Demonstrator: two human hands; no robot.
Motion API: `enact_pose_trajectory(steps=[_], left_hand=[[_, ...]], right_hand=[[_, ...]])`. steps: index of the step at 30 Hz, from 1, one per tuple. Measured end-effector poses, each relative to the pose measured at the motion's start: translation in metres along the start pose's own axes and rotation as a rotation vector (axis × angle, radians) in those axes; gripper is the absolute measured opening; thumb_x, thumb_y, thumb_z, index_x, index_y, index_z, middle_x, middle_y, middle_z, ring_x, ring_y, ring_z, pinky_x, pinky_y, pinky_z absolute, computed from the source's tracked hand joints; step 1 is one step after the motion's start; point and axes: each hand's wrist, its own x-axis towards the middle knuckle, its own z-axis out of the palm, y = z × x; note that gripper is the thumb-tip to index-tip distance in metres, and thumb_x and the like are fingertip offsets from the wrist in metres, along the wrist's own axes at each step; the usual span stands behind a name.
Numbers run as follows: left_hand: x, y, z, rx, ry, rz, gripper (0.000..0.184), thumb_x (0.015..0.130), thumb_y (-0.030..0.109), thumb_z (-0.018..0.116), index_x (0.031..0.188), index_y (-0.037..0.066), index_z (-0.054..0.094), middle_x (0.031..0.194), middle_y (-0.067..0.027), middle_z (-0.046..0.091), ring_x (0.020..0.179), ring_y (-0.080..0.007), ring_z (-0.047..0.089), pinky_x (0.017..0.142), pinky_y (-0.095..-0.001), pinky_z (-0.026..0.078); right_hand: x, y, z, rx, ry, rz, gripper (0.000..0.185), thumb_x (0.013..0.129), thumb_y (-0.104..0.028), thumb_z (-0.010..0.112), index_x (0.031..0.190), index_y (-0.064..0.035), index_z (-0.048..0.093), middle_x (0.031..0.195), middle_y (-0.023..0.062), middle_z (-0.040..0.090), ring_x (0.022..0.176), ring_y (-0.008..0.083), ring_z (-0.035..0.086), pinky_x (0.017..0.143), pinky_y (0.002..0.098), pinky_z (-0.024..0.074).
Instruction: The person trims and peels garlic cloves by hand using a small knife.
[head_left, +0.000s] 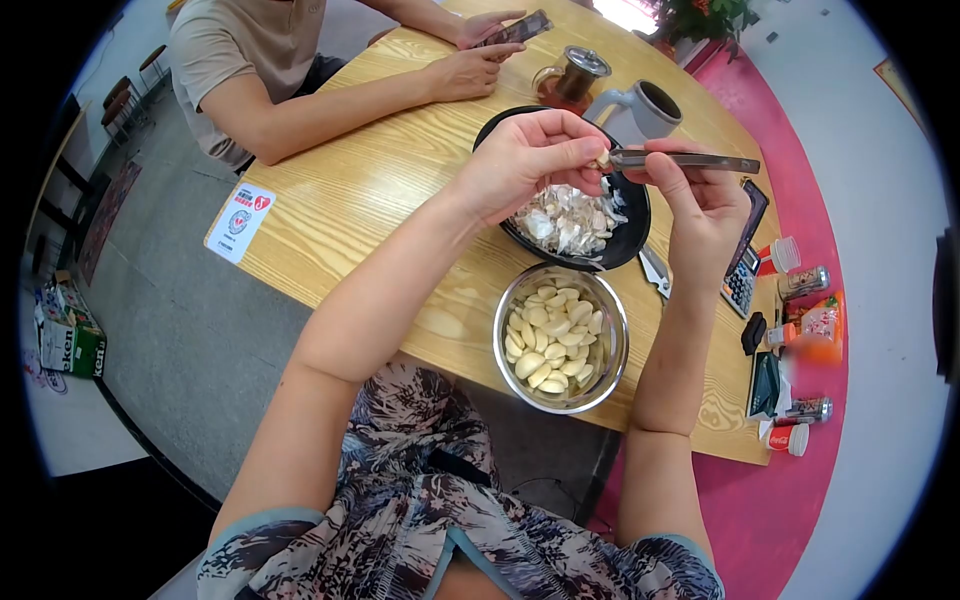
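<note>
My left hand [535, 165] pinches a small garlic clove [603, 160] above a black bowl [637, 222]. In my right hand [700, 200] is a knife [690, 160] with a dark handle, its blade end against the clove. Garlic skins [572, 222] and pieces lie in the black bowl beneath my hands. Nearer to me, a steel bowl [620, 345] holds several peeled garlic cloves [550, 335].
Scissors [655, 272] lie right of the bowls. Behind stand a grey mug [635, 115] and a glass teapot [572, 80]. A person [260, 80] at the left holds a phone [515, 30]. A calculator [740, 283], jars and packets line the right edge.
</note>
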Motion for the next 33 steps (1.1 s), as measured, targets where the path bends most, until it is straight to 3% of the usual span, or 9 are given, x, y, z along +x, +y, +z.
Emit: enact_pose_trajectory(steps=[7,17,19,21,23,26,33], left_hand=[[-0.003,0.005,0.006,0.154,-0.026,0.001,0.026,0.09,0.014,0.063,0.111,-0.001,0.058,0.093,-0.0082,0.066,0.081,-0.0128,0.064,0.075,-0.0273,0.055],[-0.002,0.004,0.008,0.174,-0.088,0.002,0.034,0.09,0.012,0.063,0.119,-0.002,0.053,0.094,-0.0086,0.065,0.086,-0.0134,0.063,0.075,-0.0278,0.054],[-0.002,0.003,0.008,0.134,-0.061,0.021,0.03,0.092,0.014,0.061,0.116,-0.002,0.057,0.095,-0.009,0.065,0.084,-0.0131,0.063,0.076,-0.028,0.055],[-0.001,0.0,0.004,0.062,-0.034,0.016,0.028,0.093,0.015,0.06,0.115,-0.002,0.059,0.094,-0.0086,0.065,0.083,-0.0129,0.063,0.076,-0.0276,0.055],[0.001,0.0,-0.002,-0.008,-0.006,0.013,0.026,0.094,0.016,0.058,0.113,-0.002,0.06,0.094,-0.0083,0.065,0.081,-0.0128,0.064,0.076,-0.0272,0.055],[0.002,-0.001,-0.005,-0.082,0.077,-0.01,0.024,0.094,0.017,0.057,0.11,-0.001,0.062,0.091,-0.0068,0.065,0.078,-0.0127,0.064,0.076,-0.027,0.056],[0.002,-0.005,-0.003,-0.125,0.088,-0.028,0.025,0.093,0.015,0.059,0.112,-0.001,0.062,0.088,-0.0065,0.065,0.078,-0.0128,0.065,0.075,-0.0275,0.056]], right_hand=[[0.002,0.0,0.0,-0.087,0.088,-0.029,0.01,0.085,0.001,0.066,0.095,0.0045,0.066,0.086,0.0111,0.069,0.073,0.0148,0.066,0.07,0.0229,0.0534],[0.009,0.009,-0.008,-0.154,0.207,-0.102,0.012,0.085,-0.001,0.067,0.096,0.0032,0.066,0.085,0.0088,0.068,0.078,0.0119,0.065,0.071,0.0216,0.0509],[0.01,0.014,-0.008,-0.263,0.149,-0.091,0.013,0.085,-0.001,0.067,0.097,0.002,0.066,0.087,0.0073,0.068,0.079,0.012,0.065,0.073,0.0231,0.0507],[0.009,0.023,-0.014,-0.363,-0.056,0.158,0.015,0.084,-0.002,0.068,0.099,0.001,0.066,0.089,0.0065,0.069,0.082,0.0119,0.064,0.076,0.0243,0.0502],[0.01,0.025,-0.01,-0.417,-0.038,0.144,0.017,0.084,-0.003,0.068,0.1,0.0012,0.065,0.092,0.0073,0.068,0.084,0.012,0.064,0.077,0.0251,0.0501],[0.006,0.015,-0.001,-0.147,0.08,-0.085,0.019,0.083,0.001,0.068,0.102,0.0029,0.064,0.096,0.0079,0.068,0.086,0.0116,0.064,0.077,0.0237,0.0501],[0.0,0.016,0.011,-0.26,0.005,-0.264,0.015,0.081,0.005,0.068,0.095,0.0048,0.066,0.091,0.0076,0.069,0.079,0.0113,0.064,0.073,0.0227,0.0494]])
